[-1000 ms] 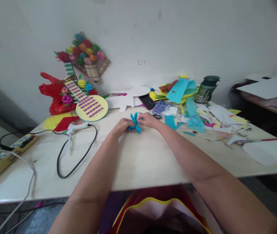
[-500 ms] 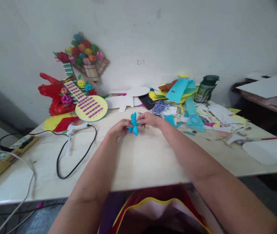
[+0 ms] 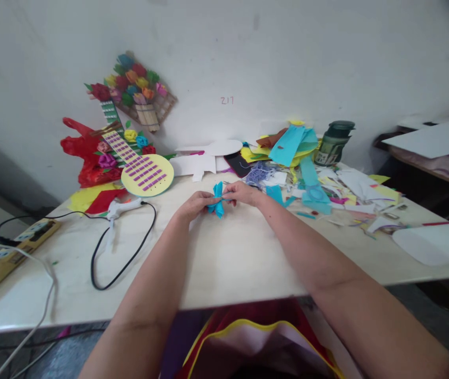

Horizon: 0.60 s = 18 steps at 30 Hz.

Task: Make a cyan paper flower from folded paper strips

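Note:
A small blue crepe-paper flower is held between my two hands, just above the middle of the table. My left hand grips it from the left, its thumb laid across the petals. From the right, my right hand pinches the flower near its centre. Petals stick out above and below the fingers. The fingertips behind the paper are partly hidden.
A white glue gun with a looped black cord lies left, near a yellow power strip. Behind it rests a yellow paper guitar. Paper scraps, blue crepe paper and a green bottle are at the right.
My left thumb has moved right across the flower and now presses over its petals. The flower has turned slightly in my fingers. My right hand stays about where it was.

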### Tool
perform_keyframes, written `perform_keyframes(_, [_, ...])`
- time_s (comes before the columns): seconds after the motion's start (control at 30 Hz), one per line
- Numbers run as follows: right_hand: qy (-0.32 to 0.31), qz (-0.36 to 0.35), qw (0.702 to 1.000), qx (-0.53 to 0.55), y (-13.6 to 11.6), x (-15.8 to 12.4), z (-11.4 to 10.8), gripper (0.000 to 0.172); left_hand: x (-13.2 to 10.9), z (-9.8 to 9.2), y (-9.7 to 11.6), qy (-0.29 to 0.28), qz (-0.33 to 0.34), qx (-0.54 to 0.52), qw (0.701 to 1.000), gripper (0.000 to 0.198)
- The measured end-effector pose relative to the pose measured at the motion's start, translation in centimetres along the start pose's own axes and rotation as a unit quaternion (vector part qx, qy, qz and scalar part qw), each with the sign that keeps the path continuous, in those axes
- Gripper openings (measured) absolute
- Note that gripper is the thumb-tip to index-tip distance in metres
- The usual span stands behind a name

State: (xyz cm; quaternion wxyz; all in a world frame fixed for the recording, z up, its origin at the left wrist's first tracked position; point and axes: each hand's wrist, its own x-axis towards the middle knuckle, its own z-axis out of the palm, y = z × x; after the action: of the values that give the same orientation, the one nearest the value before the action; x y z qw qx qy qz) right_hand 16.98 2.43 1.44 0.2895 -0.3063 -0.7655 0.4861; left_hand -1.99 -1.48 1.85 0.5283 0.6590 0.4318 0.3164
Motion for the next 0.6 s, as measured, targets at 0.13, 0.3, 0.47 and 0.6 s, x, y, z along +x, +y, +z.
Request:
perform_keyframes(0.13, [-0.014, 0.022, 0.999, 0.020, -0.3, -0.2, -0.1, 0.014, 0.0, 0.1, -0.1, 0.017, -0.004, -0.010, 1.000, 0.033])
perform_keyframes(0.3, [0.003, 0.040, 0.999, -0.017, -1.0, -0.3, 0.2, 0.010, 0.4, 0.2, -0.6, 0.051, -0.009, -0.039, 0.998, 0.034])
perform_keyframes(0.47, [-0.005, 0.043, 0.996, -0.074, -1.0, -0.3, 0.2, 0.012, 0.7, 0.1, -1.0, 0.060, -0.003, -0.033, 0.998, 0.035])
perform_keyframes(0.6, [-0.027, 0.038, 0.996, -0.078, -0.8, -0.3, 0.1, 0.014, 0.5, 0.1, -0.9, 0.045, 0.009, -0.034, 0.998, 0.032])
